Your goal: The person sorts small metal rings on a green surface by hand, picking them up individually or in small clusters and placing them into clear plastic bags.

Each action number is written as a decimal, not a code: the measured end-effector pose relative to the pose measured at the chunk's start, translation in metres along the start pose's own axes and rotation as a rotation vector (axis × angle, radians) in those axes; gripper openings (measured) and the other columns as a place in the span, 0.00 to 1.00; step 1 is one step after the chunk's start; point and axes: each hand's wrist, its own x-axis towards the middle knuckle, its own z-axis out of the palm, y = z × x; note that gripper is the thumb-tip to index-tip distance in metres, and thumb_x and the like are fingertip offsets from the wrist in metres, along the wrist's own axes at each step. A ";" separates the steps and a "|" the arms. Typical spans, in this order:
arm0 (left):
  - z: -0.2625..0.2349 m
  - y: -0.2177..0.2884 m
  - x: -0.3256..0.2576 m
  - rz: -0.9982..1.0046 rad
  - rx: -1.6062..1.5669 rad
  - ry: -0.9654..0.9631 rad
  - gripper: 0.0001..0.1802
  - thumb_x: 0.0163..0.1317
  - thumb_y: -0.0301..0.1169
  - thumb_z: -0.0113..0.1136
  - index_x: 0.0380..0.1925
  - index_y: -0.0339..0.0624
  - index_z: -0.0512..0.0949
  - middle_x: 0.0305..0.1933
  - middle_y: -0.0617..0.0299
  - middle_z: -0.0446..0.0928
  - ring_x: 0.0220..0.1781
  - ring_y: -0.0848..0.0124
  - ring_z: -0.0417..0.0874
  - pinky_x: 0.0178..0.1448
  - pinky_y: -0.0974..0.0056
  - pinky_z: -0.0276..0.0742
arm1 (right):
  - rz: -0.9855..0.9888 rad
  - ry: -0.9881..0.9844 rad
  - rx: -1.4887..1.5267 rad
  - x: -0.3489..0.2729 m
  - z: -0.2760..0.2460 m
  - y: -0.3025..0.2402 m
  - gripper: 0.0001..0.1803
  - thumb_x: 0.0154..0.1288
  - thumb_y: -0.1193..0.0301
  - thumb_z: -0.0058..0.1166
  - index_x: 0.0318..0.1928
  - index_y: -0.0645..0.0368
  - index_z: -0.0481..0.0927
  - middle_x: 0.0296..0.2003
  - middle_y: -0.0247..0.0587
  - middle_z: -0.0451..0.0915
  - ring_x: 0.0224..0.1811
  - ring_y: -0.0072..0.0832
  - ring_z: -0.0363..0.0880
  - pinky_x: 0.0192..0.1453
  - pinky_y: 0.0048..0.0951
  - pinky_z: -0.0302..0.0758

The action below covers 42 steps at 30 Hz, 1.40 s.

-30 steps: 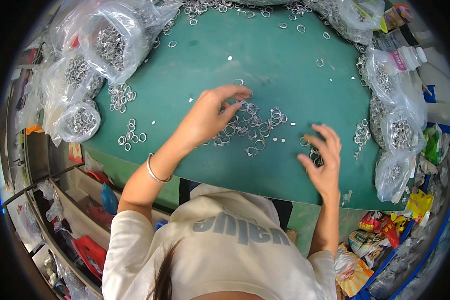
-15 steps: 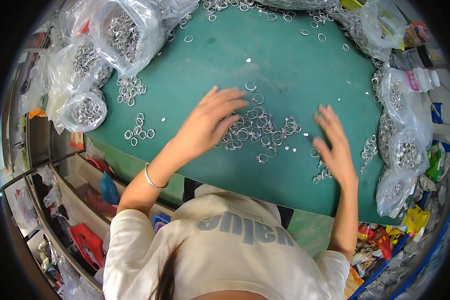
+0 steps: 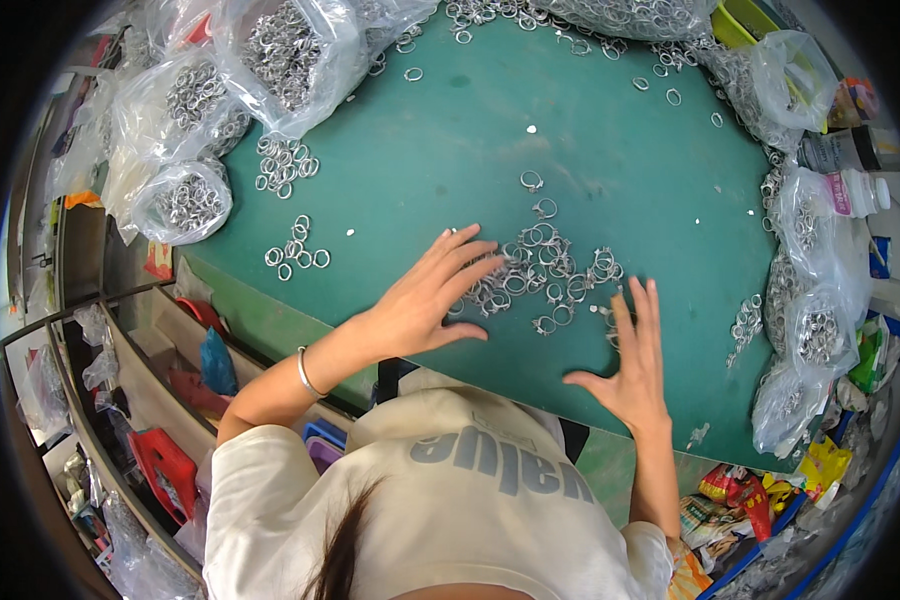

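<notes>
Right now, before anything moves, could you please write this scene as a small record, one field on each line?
surface: green table
centre: loose pile of rings
left hand: open, fingers spread at the pile's left side; contact unclear
right hand: open, thumb apart, near the pile's lower right
left wrist: metal bangle
left of table: two small ring groups
right of table: one narrow ring cluster
borders: clear bags with rings inside, on both sides
</notes>
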 end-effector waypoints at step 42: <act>-0.023 -0.028 0.009 -0.458 -1.567 0.648 0.14 0.68 0.35 0.49 0.34 0.34 0.76 0.31 0.58 0.73 0.40 0.65 0.74 0.41 0.63 0.73 | 0.003 0.258 0.308 0.010 0.005 0.001 0.24 0.45 0.84 0.58 0.48 0.70 0.77 0.46 0.50 0.77 0.51 0.42 0.73 0.59 0.37 0.67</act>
